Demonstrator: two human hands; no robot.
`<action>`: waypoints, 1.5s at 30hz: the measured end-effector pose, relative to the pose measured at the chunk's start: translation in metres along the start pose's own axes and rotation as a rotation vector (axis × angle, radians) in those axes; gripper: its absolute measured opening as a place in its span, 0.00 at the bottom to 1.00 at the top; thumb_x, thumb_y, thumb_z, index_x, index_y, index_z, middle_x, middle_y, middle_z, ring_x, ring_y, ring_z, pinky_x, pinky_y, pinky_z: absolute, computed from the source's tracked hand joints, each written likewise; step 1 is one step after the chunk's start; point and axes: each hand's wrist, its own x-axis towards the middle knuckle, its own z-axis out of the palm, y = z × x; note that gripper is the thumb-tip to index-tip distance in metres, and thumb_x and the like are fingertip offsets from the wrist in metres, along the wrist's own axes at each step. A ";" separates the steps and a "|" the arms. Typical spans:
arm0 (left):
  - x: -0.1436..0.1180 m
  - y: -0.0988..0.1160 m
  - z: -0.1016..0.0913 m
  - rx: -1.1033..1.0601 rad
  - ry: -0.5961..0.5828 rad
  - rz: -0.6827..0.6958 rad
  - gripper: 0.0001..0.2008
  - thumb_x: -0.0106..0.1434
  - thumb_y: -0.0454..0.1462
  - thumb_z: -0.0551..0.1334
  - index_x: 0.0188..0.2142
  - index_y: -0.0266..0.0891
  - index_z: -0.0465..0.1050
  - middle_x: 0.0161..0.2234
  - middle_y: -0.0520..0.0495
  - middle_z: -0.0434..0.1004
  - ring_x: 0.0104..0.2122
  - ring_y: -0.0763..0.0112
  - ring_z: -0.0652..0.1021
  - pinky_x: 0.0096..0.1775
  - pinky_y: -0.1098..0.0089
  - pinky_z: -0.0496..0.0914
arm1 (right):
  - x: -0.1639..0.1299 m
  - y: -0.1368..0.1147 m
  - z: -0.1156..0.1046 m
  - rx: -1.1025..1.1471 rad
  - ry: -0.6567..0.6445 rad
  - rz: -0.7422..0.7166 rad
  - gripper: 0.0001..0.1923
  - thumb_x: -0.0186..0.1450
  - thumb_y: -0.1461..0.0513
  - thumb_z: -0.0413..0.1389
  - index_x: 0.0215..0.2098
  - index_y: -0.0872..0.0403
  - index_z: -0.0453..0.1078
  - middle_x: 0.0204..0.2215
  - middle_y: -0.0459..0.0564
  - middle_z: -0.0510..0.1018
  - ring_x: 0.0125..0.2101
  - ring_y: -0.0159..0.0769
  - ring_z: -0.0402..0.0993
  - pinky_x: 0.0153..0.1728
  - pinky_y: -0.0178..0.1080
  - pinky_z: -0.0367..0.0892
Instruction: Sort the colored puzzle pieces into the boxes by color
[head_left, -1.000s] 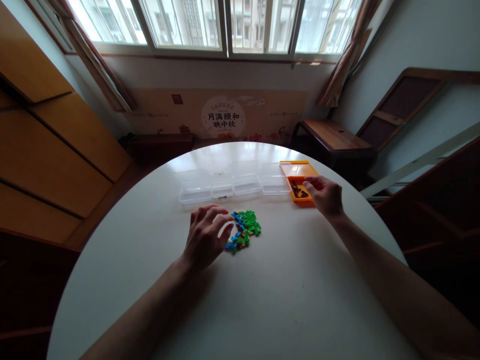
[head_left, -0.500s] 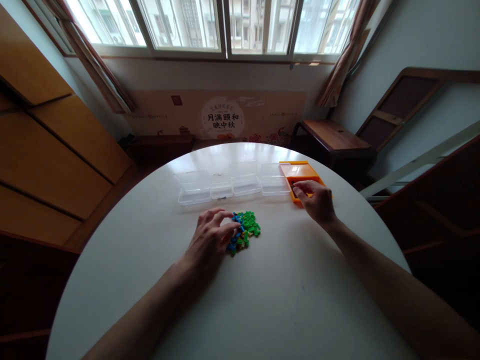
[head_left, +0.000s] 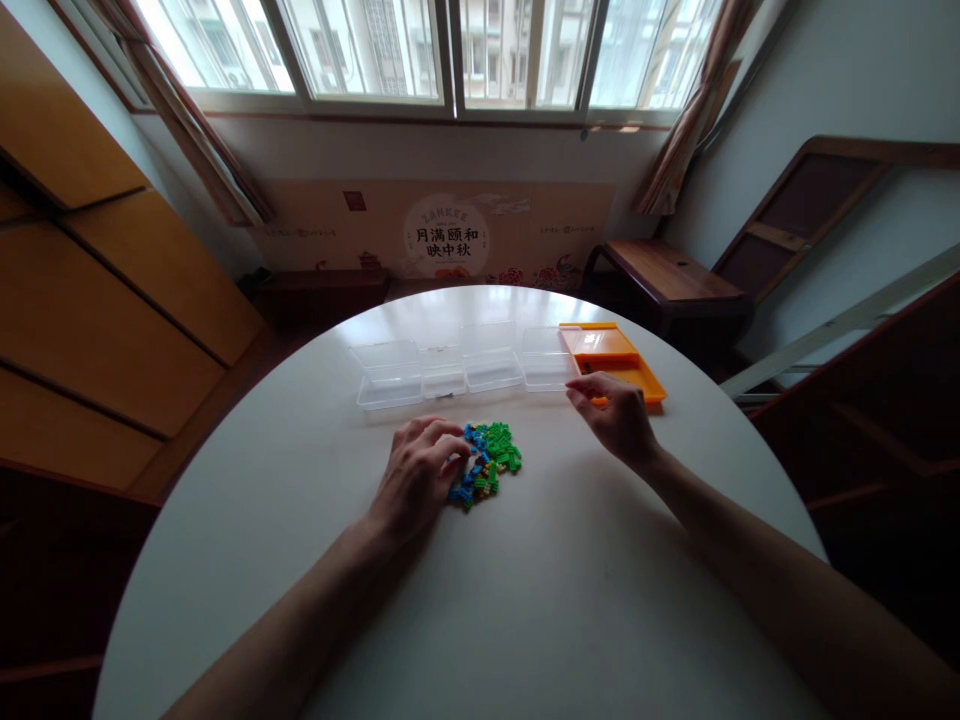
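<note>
A small heap of green, blue and yellow toy bricks (head_left: 495,455) lies in the middle of the round white table (head_left: 525,600). My left hand (head_left: 416,475) rests on the heap's left side, fingers curled among the bricks; whether it holds one is hidden. My right hand (head_left: 613,415) hovers in front of the orange box (head_left: 615,355), fingers loosely apart, nothing visible in them. The orange box lies open with a few dark pieces at its near left corner.
Several open clear plastic boxes (head_left: 465,372) stand in a row behind the heap, left of the orange box. A wooden side table (head_left: 667,275) sits beyond the table's far right edge. Wooden cabinets (head_left: 97,300) line the left.
My right hand has drawn back from the orange box toward the left and the brick heap. My left hand has closed down onto the heap's left side.
</note>
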 end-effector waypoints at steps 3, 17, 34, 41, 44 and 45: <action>0.003 0.003 0.001 -0.064 0.056 0.035 0.03 0.62 0.33 0.63 0.32 0.42 0.75 0.41 0.47 0.78 0.47 0.60 0.72 0.49 0.57 0.63 | -0.005 -0.011 0.005 0.076 -0.067 -0.015 0.06 0.62 0.62 0.57 0.35 0.55 0.76 0.28 0.48 0.78 0.29 0.35 0.73 0.36 0.39 0.70; 0.006 0.031 -0.003 -0.115 0.223 0.309 0.04 0.60 0.33 0.65 0.35 0.43 0.73 0.39 0.49 0.78 0.48 0.61 0.71 0.49 0.59 0.65 | -0.028 -0.066 0.014 0.569 -0.644 -0.047 0.09 0.64 0.64 0.55 0.40 0.56 0.76 0.34 0.51 0.79 0.32 0.32 0.73 0.34 0.34 0.67; 0.005 0.025 -0.002 -0.038 0.254 0.282 0.06 0.59 0.38 0.67 0.35 0.42 0.72 0.37 0.49 0.78 0.45 0.63 0.73 0.47 0.61 0.65 | -0.021 -0.043 0.015 0.415 -0.458 -0.036 0.05 0.62 0.61 0.59 0.34 0.54 0.76 0.29 0.47 0.79 0.29 0.31 0.73 0.31 0.33 0.68; -0.001 0.018 0.003 -0.026 0.259 0.270 0.04 0.61 0.39 0.65 0.35 0.43 0.72 0.37 0.50 0.78 0.45 0.64 0.74 0.48 0.61 0.64 | 0.009 0.035 -0.012 0.121 0.019 0.260 0.11 0.59 0.56 0.60 0.34 0.56 0.76 0.29 0.50 0.80 0.28 0.36 0.75 0.33 0.39 0.71; -0.002 0.017 0.004 -0.022 0.252 0.266 0.04 0.61 0.39 0.65 0.35 0.43 0.72 0.37 0.50 0.78 0.45 0.64 0.74 0.48 0.61 0.64 | 0.015 0.060 -0.024 0.047 0.148 0.371 0.12 0.57 0.56 0.60 0.34 0.57 0.76 0.28 0.51 0.80 0.28 0.38 0.76 0.33 0.40 0.72; -0.003 0.017 0.004 -0.020 0.250 0.263 0.04 0.61 0.39 0.65 0.35 0.43 0.72 0.37 0.49 0.78 0.45 0.64 0.74 0.48 0.61 0.64 | 0.016 0.066 -0.027 0.030 0.168 0.397 0.13 0.57 0.56 0.60 0.34 0.57 0.76 0.28 0.52 0.80 0.28 0.38 0.76 0.33 0.40 0.72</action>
